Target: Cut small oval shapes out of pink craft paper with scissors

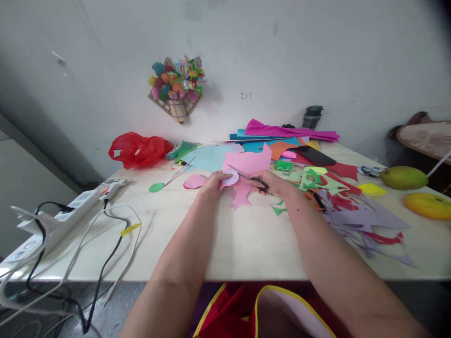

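Observation:
My left hand point(213, 183) pinches a pale lilac rounded template point(231, 177) against a pink craft sheet point(251, 160). Curved cut-outs mark the sheet's lower edge. In my right hand point(274, 183) is a pair of scissors point(260, 184), fingers around the black handles. Its blades point left, over the pink sheet and beside the template; how far apart they are is hard to tell. Left of my left hand lie rounded pink cut pieces point(195, 181) and a green oval point(156, 187) by a thin stick. Green scraps point(278, 208) lie below my right hand.
Purple scraps point(366, 218), a black phone point(314, 155) and two mangoes point(403, 178) are on the right. Coloured sheets point(292, 133) and a dark bottle point(312, 116) stand behind. On the left are a red plastic bag point(141, 149), a power strip point(79, 203) and loose cables.

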Available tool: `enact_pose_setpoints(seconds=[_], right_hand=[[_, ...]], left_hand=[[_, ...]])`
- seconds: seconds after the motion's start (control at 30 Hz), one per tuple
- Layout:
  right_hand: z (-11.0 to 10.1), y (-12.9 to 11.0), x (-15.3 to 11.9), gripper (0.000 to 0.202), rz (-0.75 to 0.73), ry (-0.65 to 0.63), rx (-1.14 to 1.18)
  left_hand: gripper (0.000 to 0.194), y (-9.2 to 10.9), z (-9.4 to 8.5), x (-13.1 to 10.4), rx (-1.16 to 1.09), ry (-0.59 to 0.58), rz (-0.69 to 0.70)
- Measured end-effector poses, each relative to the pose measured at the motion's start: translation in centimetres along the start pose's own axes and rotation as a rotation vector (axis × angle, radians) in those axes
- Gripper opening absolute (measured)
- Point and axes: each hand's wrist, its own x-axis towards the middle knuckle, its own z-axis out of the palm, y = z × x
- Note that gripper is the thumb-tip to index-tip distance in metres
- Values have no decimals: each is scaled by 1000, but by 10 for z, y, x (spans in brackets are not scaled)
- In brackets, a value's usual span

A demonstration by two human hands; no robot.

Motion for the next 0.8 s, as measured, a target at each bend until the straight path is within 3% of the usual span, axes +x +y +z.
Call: enact_pose_setpoints(seconds=[0.8], right_hand=[[0, -4, -3, 24, 9, 33, -37]], left_hand=[[11, 1, -2, 0, 9, 15, -11]])
